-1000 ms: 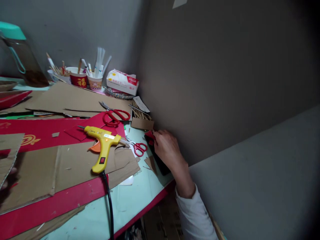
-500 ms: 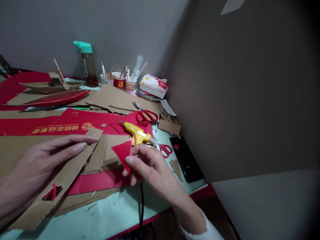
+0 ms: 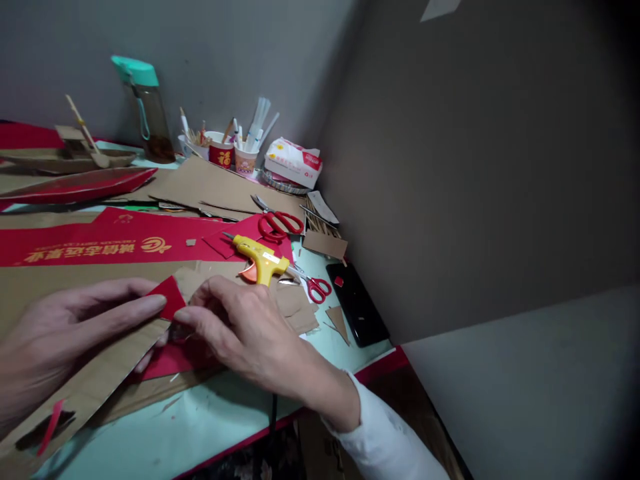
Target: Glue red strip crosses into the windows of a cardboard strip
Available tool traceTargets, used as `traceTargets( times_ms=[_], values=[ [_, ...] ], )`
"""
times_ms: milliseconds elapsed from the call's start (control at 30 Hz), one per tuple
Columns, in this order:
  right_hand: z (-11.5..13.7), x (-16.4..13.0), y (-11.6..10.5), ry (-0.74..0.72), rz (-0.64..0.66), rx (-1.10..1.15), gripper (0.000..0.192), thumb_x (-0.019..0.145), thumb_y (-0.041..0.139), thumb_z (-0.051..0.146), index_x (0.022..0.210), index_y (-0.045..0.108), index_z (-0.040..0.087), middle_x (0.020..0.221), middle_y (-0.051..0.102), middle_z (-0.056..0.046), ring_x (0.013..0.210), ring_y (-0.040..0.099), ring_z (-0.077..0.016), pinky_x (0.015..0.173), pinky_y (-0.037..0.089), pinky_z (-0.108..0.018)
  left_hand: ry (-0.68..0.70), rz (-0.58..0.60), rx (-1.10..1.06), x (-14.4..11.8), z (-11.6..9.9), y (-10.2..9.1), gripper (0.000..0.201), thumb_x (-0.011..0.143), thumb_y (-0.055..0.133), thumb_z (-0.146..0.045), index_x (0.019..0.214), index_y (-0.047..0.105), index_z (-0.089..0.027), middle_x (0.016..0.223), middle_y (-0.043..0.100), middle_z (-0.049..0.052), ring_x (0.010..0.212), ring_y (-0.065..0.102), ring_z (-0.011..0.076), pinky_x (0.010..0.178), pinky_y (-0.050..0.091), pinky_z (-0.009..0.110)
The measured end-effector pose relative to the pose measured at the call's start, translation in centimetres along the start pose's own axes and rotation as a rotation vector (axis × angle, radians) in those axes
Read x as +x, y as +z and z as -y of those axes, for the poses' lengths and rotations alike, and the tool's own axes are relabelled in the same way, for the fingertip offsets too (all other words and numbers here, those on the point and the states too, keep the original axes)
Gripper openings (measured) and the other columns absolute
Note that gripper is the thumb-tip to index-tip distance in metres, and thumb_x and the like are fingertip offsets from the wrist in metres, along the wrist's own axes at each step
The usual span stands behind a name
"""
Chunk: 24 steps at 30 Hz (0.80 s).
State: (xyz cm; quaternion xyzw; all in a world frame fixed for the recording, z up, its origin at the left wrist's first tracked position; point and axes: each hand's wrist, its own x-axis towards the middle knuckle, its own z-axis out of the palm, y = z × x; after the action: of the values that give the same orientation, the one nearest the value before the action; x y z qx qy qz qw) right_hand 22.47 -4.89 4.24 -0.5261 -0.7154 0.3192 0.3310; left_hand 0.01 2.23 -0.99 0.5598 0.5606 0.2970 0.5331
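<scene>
My right hand [image 3: 240, 330] lies palm down over a small red card piece [image 3: 169, 297], fingertips pinching its lower edge against a long brown cardboard strip [image 3: 95, 387]. My left hand [image 3: 65, 333] rests flat on that strip, its fingertips touching the red piece's left corner. The strip has a cut-out slot with a red sliver [image 3: 50, 423] near its lower end. A yellow glue gun [image 3: 260, 259] lies just beyond my right hand, its black cord running under my wrist.
Small red scissors [image 3: 315, 288] and a black phone [image 3: 357, 303] lie right of the glue gun; larger red scissors [image 3: 277, 223] behind. Red printed card [image 3: 100, 243], cardboard sheets, cups of sticks [image 3: 220, 150], a bottle [image 3: 145, 110], tissue pack [image 3: 293, 163] and a cardboard boat [image 3: 70, 160] crowd the table. A wall stands at right.
My right hand fetched the red triangle from beside the phone and carried it left onto the cardboard strip. My left hand came in and now touches the red piece.
</scene>
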Motion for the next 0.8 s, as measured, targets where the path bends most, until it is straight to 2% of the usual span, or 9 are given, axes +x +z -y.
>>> traceTargets(
  times_ms=[33,100,167,233,333,433,533,633,800],
  values=[
    [0.0,-0.2,-0.7,0.013,0.011,-0.064,0.017,0.111,0.055,0.038,0.106,0.061,0.024,0.09,0.076,0.002,0.079,0.071,-0.0153,0.074,0.049,-0.025,0.018,0.01,-0.012,-0.1,-0.5,0.2,0.031,0.061,0.092,-0.057,0.081,0.084,-0.036,0.09,0.086,-0.006,0.093,0.081,0.03,0.068,0.066,0.028],
    [-0.8,-0.9,-2.7,0.099,-0.11,-0.344,0.02,0.11,0.057,0.035,0.127,0.059,0.024,0.104,0.08,-0.003,0.085,0.074,-0.018,0.075,0.051,-0.027,0.018,0.07,-0.047,-0.4,-1.5,0.5,0.032,0.069,0.087,-0.058,0.086,0.084,-0.031,0.083,0.085,-0.001,0.074,0.08,0.0265,0.056,0.063,0.027],
    [-2.6,-2.0,-4.8,0.21,-0.188,-0.76,0.021,0.109,0.054,0.027,0.13,0.058,0.022,0.112,0.078,-0.007,0.088,0.075,-0.0203,0.074,0.052,-0.028,0.015,0.094,-0.078,-0.8,-2.2,0.6,0.037,0.069,0.087,-0.06,0.084,0.081,-0.028,0.069,0.081,0.001,0.051,0.071,0.0227,0.043,0.056,0.027],
    [-5.2,-3.4,-6.4,0.225,-0.18,-0.885,0.016,0.102,0.059,0.018,0.117,0.063,0.017,0.112,0.077,-0.016,0.093,0.074,-0.0284,0.074,0.052,-0.034,0.026,0.109,-0.133,-1.1,-2.6,0.5,0.038,0.071,0.085,-0.062,0.081,0.079,-0.026,0.064,0.079,0.002,0.047,0.068,0.0217,0.04,0.054,0.027],
    [-8.9,-5.3,-7.3,0.219,-0.149,-0.992,0.009,0.096,0.059,0.013,0.093,0.064,0.019,0.09,0.074,-0.014,0.078,0.071,-0.0296,0.066,0.05,-0.036,0.035,0.116,-0.167,-1.5,-2.9,0.3,0.038,0.075,0.082,-0.062,0.082,0.078,-0.025,0.066,0.079,0.004,0.05,0.07,0.0211,0.042,0.053,0.025],
    [-11.1,-6.4,-7.0,0.174,-0.137,-1.054,0.018,0.097,0.052,0.009,0.096,0.065,0.02,0.094,0.073,-0.013,0.082,0.07,-0.0282,0.071,0.052,-0.036,0.085,0.097,-0.166,-1.5,-3.0,0.2,0.038,0.077,0.081,-0.061,0.08,0.078,-0.024,0.065,0.077,0.003,0.05,0.068,0.0178,0.044,0.05,0.021],
    [-12.0,-6.5,-6.8,0.131,-0.136,-1.1,0.025,0.096,0.047,0.005,0.101,0.066,0.02,0.1,0.073,-0.015,0.091,0.068,-0.0312,0.081,0.053,-0.041,0.121,0.065,-0.213,-1.4,-2.9,0.4,0.034,0.078,0.082,-0.057,0.076,0.077,-0.024,0.057,0.072,-0.001,0.045,0.061,0.0138,0.042,0.046,0.019],
    [-12.4,-6.2,-7.1,0.111,-0.142,-1.113,0.029,0.097,0.043,0.004,0.104,0.067,0.017,0.102,0.073,-0.017,0.089,0.067,-0.032,0.08,0.055,-0.043,0.092,0.0,-0.322,-1.4,-3.2,0.9,0.029,0.075,0.086,-0.051,0.077,0.076,-0.024,0.054,0.068,-0.003,0.043,0.058,0.0127,0.04,0.044,0.019],
    [-12.4,-6.6,-7.2,0.086,-0.18,-1.09,0.024,0.097,0.047,0.008,0.104,0.068,0.018,0.109,0.072,-0.018,0.093,0.067,-0.033,0.082,0.057,-0.045,-0.023,-0.102,-0.501,-2.1,-5.2,1.7,0.026,0.053,0.091,-0.039,0.063,0.075,-0.022,0.062,0.069,-0.002,0.055,0.062,0.0131,0.048,0.051,0.02]
  ],
)
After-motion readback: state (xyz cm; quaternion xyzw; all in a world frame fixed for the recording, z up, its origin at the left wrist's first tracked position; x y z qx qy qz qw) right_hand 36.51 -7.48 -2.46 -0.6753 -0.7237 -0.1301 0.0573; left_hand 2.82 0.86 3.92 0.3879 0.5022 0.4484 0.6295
